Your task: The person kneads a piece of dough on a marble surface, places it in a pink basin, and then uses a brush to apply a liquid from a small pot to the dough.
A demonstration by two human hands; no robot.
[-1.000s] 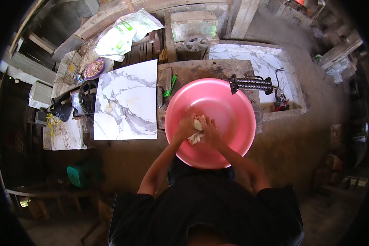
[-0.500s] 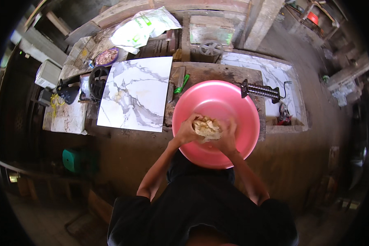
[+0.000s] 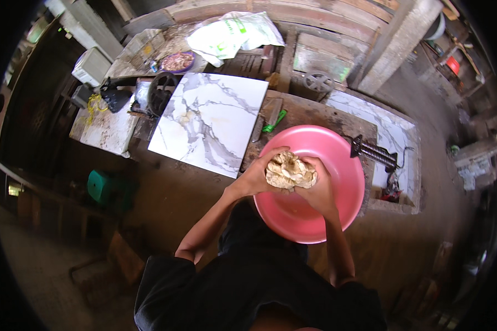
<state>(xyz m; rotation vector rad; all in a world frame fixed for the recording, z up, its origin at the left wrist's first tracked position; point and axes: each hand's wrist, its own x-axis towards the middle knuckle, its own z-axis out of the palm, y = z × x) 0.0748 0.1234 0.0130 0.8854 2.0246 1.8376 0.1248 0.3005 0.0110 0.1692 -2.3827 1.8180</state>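
Lump: pale, creased and dough-like [image 3: 290, 171], held between the two palms over the basin [image 3: 345, 207], a little toward 10 o'clock of the basin's middle.
Lump's long axis: roughly 9 to 3 o'clock, so it runs from one palm to the other; its folded top faces up, uncovered.
Left hand [image 3: 254, 177]: clamped on the lump's 9 o'clock end, fingers curling round toward 11; from this palm the lump lies at 3 o'clock.
Right hand [image 3: 321, 190]: clamped on the opposite end, about 4 o'clock, fingers up along the far side; from this palm the lump lies at 10 o'clock.
Nearer hand: neither — both touch the lump.
Lump to basin floor: bare pink shows at 5 to 6 o'clock below the hands; whether the underside touches the floor, I cannot tell.
Slab [image 3: 210, 118]: white, grey-veined, at 10 o'clock from the lump, outside the basin.
Cutter [image 3: 275, 121]: green, near 11 o'clock, just past the rim.
Coil [image 3: 376, 153]: dark, between 2 and 3 o'clock — well apart from both hands.
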